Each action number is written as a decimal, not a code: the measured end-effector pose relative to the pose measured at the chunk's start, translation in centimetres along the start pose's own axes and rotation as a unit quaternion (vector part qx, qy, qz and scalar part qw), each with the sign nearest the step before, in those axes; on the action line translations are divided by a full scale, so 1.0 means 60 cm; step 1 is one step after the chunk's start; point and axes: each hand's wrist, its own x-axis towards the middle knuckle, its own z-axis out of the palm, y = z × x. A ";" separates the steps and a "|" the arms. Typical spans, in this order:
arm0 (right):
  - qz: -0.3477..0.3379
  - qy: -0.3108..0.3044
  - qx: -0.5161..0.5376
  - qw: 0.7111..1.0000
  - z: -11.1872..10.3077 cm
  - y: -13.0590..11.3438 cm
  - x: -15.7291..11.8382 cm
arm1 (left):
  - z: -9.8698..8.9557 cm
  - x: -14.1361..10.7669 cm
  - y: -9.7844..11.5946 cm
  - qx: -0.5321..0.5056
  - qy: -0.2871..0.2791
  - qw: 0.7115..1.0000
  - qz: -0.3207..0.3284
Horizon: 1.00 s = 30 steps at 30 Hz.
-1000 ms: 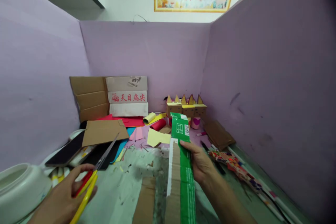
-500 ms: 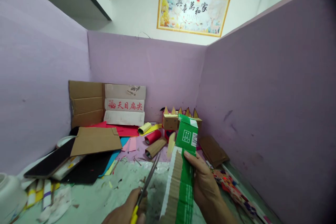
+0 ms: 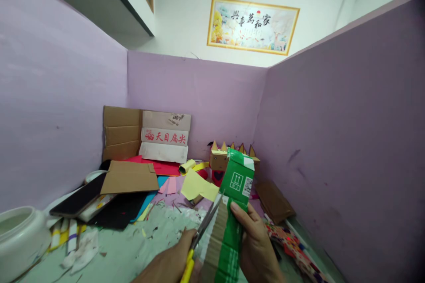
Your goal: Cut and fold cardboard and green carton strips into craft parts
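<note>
My left hand [image 3: 181,250] is closed on scissors [image 3: 206,225] with yellow handles. Their blades are slightly parted, with the tips by the upper left edge of a green cardboard piece [image 3: 229,234]. My right hand [image 3: 254,234] grips that piece along its right side, thumb on the front. The piece is a long strip with a bare corrugated band, and its green top flap shows printed arrows and a code square. Just left of the flap, a sheet of pale yellow paper [image 3: 199,185] lies over the paper tubes.
Cardboard figures with pointed ears [image 3: 219,159] stand at the back. To the left are a flat cardboard piece [image 3: 129,177], a black sheet [image 3: 114,214], markers [image 3: 72,236] and a white jar [image 3: 23,239]. Brown cardboard [image 3: 274,201] leans right. Purple panels [image 3: 332,141] enclose the table.
The scissors have moved up and right, to the cardboard's edge, and their blades are now apart. The yellow paper has dropped from beside the cardboard onto the tubes. The view has shifted.
</note>
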 end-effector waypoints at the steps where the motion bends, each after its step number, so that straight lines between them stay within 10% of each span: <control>1: -0.003 0.003 -0.001 1.000 0.002 0.000 -0.003 | -0.004 0.003 0.013 0.019 -0.007 1.000 -0.008; 30: 0.014 0.066 -0.041 0.997 0.001 0.014 -0.013 | 0.007 0.015 0.024 0.082 0.009 0.996 0.038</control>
